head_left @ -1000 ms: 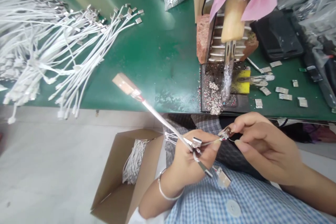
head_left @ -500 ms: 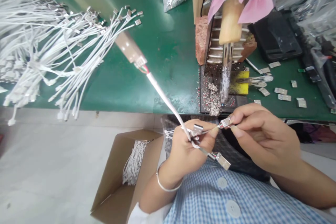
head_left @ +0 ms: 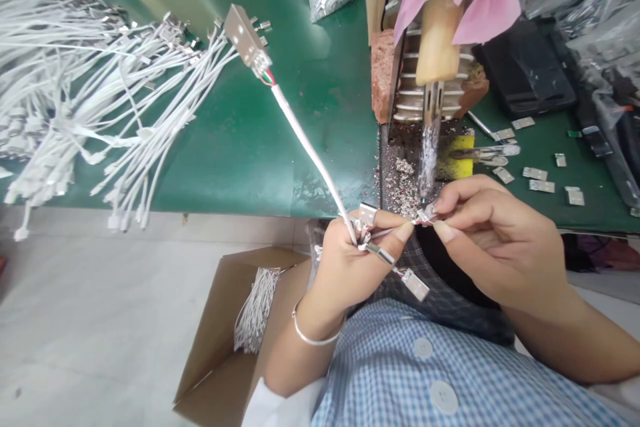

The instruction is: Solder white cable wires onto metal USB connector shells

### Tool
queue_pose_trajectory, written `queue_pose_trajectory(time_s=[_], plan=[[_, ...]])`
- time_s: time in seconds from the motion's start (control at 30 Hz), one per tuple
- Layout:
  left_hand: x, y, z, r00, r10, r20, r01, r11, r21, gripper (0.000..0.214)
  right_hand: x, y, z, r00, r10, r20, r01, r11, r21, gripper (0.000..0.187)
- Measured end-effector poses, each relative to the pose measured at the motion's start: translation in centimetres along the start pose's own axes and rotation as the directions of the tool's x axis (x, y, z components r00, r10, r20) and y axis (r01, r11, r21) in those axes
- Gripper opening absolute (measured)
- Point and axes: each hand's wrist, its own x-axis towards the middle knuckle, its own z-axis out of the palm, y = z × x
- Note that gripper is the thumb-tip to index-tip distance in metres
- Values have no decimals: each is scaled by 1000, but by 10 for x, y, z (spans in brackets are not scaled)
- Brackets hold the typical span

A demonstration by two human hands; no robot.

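Observation:
My left hand [head_left: 353, 260] is closed around several white USB cables [head_left: 313, 153], pinching one wire end between thumb and forefinger. One cable sticks up to the left, its metal USB plug [head_left: 247, 40] showing red and green wires at the joint. Another USB plug [head_left: 415, 285] hangs below the hand. My right hand [head_left: 500, 240] pinches a small USB connector [head_left: 427, 213] where it meets that wire end. Just above the fingertips is the tip of a soldering iron [head_left: 429, 147] with a wooden handle, pointing down.
White cables [head_left: 75, 80] lie heaped on the green table [head_left: 330, 93] at left. Loose connectors [head_left: 540, 185] lie at right beside a black tray [head_left: 527, 70] and a yellow sponge [head_left: 460, 157]. Solder bits [head_left: 407, 197] surround the iron. A cardboard box [head_left: 210, 333] holding cables stands below.
Both hands have risen slightly toward the iron's tip, with the connector between them. The upright cable's plug has swung up, and the hanging plug has shifted up and left.

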Motion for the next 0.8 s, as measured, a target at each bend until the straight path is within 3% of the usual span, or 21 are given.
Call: queue_pose_trajectory(time_s=[0.37, 0.8], plan=[[10, 6, -1, 997, 34, 64, -35, 999, 5, 23, 8, 0, 2, 997, -68, -36, 66, 996, -58, 18], [7, 10, 2, 1000, 5, -31, -4, 999, 32, 14, 9, -2, 1, 997, -66, -32, 64, 996, -61, 18]])
